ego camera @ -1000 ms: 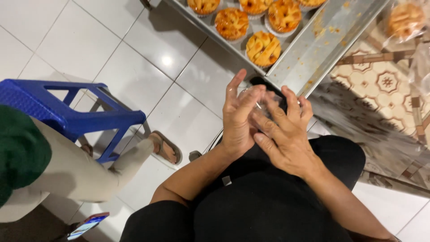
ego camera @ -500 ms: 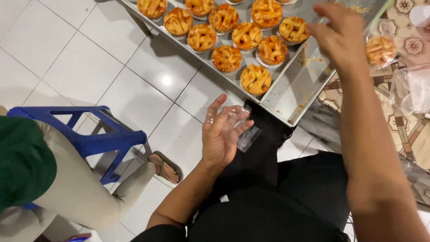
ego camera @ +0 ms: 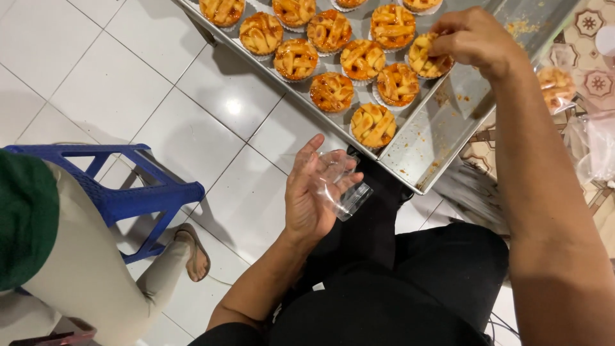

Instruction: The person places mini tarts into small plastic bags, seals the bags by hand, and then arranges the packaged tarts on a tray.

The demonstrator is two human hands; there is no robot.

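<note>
Since the earlier frame the right hand [ego camera: 471,38] has come down from above the tray's bare end onto a tart [ego camera: 428,59] at the right end of the batch, and the left hand [ego camera: 315,192] has stayed low in front of the lap with its wrapper. The right hand's fingers [ego camera: 442,43] are curled over the top of that tart and touch its lattice crust; whether they have closed around it cannot be told, since the hand hides the grip. The left hand is palm up and loosely half open, its fingers [ego camera: 333,173] and thumb pinching a small clear plastic bag [ego camera: 343,189], which hangs crumpled over the palm. The metal tray [ego camera: 442,138] lies at an angle on the white tiled floor [ego camera: 115,70], with the lattice-topped tarts in paper cups grouped toward its left part; the right part is bare, with crumbs. The nearest tart [ego camera: 373,125] sits by the tray's front rim, just above the left hand. The person's legs in black trousers [ego camera: 410,288] fill the lower centre. At the left stands a blue plastic stool [ego camera: 128,186], beside it another person's leg in beige trousers [ego camera: 90,275] and a sandalled foot [ego camera: 192,253]. At the far right a bagged tart [ego camera: 556,86] lies on a patterned mat [ego camera: 592,38].
</note>
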